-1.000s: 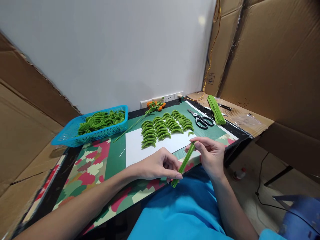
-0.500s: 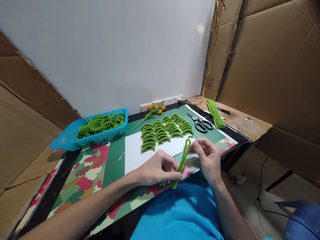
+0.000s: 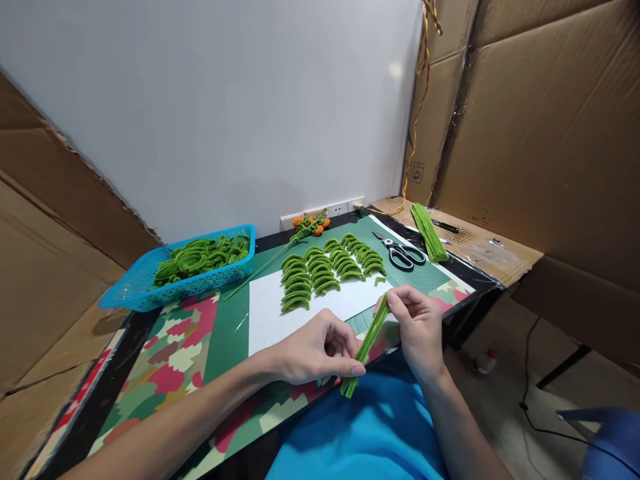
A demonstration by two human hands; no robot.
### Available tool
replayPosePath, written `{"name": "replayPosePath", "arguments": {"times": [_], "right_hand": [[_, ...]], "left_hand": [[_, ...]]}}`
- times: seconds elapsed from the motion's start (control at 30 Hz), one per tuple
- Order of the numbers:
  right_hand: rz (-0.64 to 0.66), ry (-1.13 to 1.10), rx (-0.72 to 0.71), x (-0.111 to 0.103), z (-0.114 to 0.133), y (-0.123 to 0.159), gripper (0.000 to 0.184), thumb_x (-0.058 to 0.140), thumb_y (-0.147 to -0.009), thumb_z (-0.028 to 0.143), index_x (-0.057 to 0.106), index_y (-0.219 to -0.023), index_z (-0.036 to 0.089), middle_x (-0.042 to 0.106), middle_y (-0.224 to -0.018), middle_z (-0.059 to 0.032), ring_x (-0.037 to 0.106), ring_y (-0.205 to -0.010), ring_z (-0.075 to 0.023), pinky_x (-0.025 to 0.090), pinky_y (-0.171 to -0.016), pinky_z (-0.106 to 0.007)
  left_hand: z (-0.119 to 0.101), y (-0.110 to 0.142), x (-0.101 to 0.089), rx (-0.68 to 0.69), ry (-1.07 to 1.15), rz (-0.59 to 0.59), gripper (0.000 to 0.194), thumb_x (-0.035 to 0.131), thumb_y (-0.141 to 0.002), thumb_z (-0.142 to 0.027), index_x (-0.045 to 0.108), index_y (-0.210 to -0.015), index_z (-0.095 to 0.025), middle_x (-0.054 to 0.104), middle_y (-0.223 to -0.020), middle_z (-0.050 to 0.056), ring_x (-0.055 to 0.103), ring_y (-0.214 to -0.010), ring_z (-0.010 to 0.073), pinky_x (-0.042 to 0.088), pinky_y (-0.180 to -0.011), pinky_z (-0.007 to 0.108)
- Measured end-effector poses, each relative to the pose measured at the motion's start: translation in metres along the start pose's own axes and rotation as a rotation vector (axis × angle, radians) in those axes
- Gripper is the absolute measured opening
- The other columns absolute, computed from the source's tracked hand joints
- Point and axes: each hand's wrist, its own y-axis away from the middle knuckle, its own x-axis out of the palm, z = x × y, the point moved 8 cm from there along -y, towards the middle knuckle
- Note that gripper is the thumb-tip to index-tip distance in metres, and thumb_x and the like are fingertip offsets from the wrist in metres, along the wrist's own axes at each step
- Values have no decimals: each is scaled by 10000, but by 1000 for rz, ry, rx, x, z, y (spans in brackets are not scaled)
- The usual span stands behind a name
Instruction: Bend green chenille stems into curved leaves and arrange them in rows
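Between thumb and fingers, my left hand (image 3: 320, 350) pinches the lower part of a folded bundle of green pipe cleaners (image 3: 373, 335). At the bundle's upper end, my right hand (image 3: 415, 323) is closed on it with thumb and fingertips. The bundle slants up to the right over the table's front edge, its loose ends poking out below my left thumb. Just beyond my hands, curved green pipe-cleaner pieces (image 3: 296, 283) lie in several rows on a white sheet (image 3: 265, 313). One small bent piece (image 3: 380, 281) rests apart near the sheet's right side.
A blue basket (image 3: 205, 280) of green pipe-cleaner shapes stands at left. Behind the rows lies an orange-and-green pipe-cleaner flower stem (image 3: 307, 227). Black-handled scissors (image 3: 401, 255) and a bundle of straight green pipe cleaners (image 3: 429, 232) are at right. Cardboard walls (image 3: 540, 133) flank the table.
My right hand has closed on the bundle's upper end, where an open loop stood free beside its fingers before. My left hand keeps its pinch. The view has shifted slightly.
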Motion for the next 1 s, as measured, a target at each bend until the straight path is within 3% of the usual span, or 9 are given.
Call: {"name": "replayPosePath", "arguments": {"times": [0.17, 0.33, 0.53, 0.77, 1.0], "right_hand": [[-70, -26, -4, -4, -2, 3, 284, 747, -974, 409, 734, -788, 194, 716, -711, -9, 633, -643, -151, 524, -655, -260], [120, -213, 82, 9, -2, 0, 239, 754, -979, 397, 758, -840, 202, 806, -806, -45, 741, -719, -191, 616, -751, -319], [225, -470, 236, 22, -2, 4, 240, 851, -895, 395, 696, -838, 222, 835, -899, -55, 801, -843, -234, 660, -861, -407], [120, -493, 258, 20, -10, 6, 372, 955, -784, 434, 777, -1067, 270, 819, -813, -12, 805, -822, -237, 667, -887, -438], [92, -490, 219, 17, -10, 5, 215, 968, -776, 406, 866, -913, 274, 824, -784, -16, 786, -710, -202, 687, -810, -408]], "left_hand": [[-2, -3, -2, 28, 9, -25, 400, 948, -772, -448, 756, -738, -99, 676, -581, 26, 521, -491, 71, 379, -488, 161], [-2, -3, -2, 31, -14, -4, 382, 933, -794, -448, 788, -751, -98, 675, -577, 32, 515, -478, 76, 358, -465, 166], [3, -2, -1, 5, 10, 58, 392, 940, -779, -462, 802, -730, -98, 675, -563, 37, 494, -424, 71, 341, -409, 166], [1, -2, 2, 24, 28, 116, 351, 906, -829, -449, 834, -767, -111, 749, -630, 73, 533, -422, 77, 404, -417, 160], [-1, -1, 3, 53, 15, 142, 325, 886, -858, -436, 849, -797, -119, 772, -655, 82, 555, -416, 88, 431, -407, 163]]}}
